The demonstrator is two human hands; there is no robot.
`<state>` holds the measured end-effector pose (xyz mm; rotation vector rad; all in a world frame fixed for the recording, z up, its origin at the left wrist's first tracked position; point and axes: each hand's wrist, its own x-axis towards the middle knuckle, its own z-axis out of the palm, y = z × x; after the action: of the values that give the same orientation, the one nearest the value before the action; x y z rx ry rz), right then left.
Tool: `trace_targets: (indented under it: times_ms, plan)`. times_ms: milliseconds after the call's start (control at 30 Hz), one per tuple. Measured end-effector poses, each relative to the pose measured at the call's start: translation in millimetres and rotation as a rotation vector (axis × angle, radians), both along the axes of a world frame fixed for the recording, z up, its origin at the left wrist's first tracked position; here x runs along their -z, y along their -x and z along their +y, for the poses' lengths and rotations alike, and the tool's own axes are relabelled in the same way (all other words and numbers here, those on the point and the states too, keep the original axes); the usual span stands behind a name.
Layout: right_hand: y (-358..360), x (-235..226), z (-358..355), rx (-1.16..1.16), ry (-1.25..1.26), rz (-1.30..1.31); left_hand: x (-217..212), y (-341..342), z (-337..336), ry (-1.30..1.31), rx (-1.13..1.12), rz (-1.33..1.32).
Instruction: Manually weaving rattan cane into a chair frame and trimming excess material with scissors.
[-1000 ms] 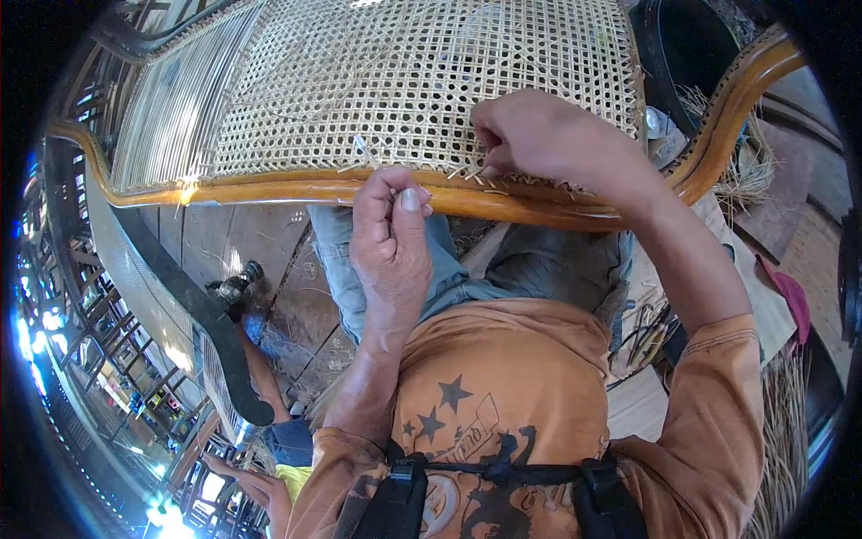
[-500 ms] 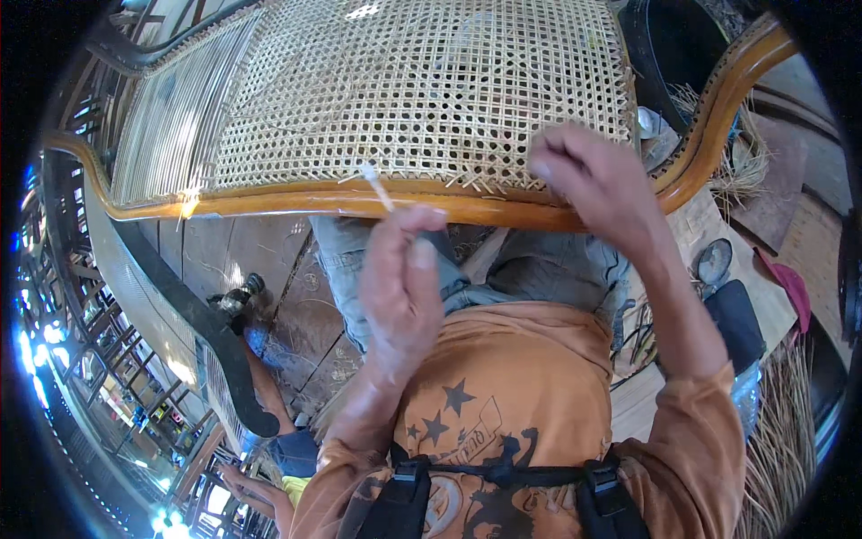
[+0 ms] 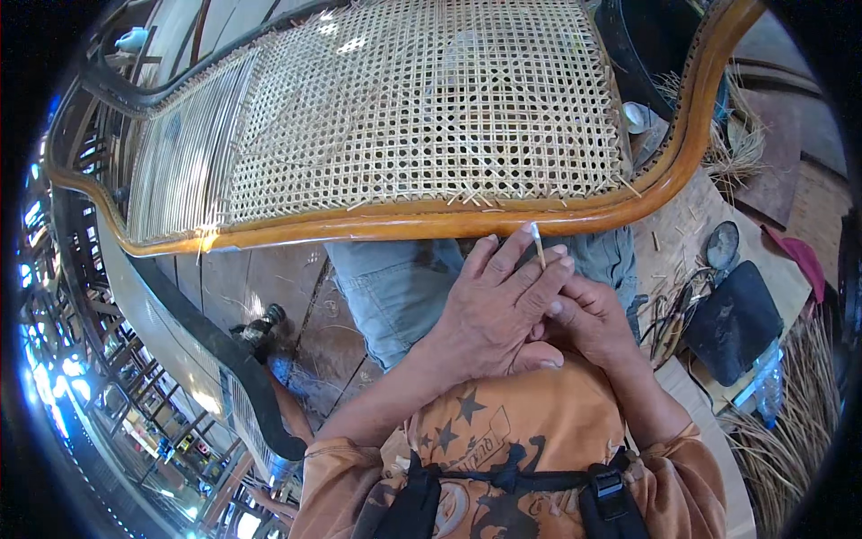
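Both hands (image 3: 530, 310) have dropped from the frame (image 3: 431, 218) to our lap; together they pinch a cane strip (image 3: 537, 242); we keep it taut.

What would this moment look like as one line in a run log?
left hand: pinching thin cane strip | right hand: tucked against left hand | woven cane chair panel: in wooden frame above hands, untouched

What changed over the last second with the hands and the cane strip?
The right hand left the woven panel's edge and dropped to meet the left hand over the lap; both now pinch the thin cane strip. The wooden frame and weave look unchanged.
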<state>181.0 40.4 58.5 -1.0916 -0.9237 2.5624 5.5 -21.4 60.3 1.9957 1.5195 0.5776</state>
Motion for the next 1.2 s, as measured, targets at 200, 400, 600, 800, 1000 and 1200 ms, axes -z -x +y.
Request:
trace_targets:
  times_ms: [200,400,600,800,1000,1200]
  plan:
    - [-0.8,-4.0,5.7,0.126,-0.069,-0.112,-6.8,19.8,11.6,0.05,-0.044,0.047]
    - [3.0,-16.5,10.7,0.036,-0.114,-0.264,9.4,62.3,59.3,-0.105,-0.107,0.157]
    - [17.4,-19.6,8.5,0.011,0.03,-0.342,13.3,67.4,84.0,0.021,0.055,0.122]
    - [39.3,-10.8,10.1,-0.096,0.019,-0.297,29.4,76.2,83.5,0.06,-0.008,-0.124]
    - [55.2,-4.9,11.8,-0.075,0.008,-0.267,29.7,80.7,83.6,0.159,-0.042,-0.217]
    - [62.6,-3.0,8.7,-0.069,0.03,-0.293,35.5,84.6,79.6,0.05,0.0,-0.227]
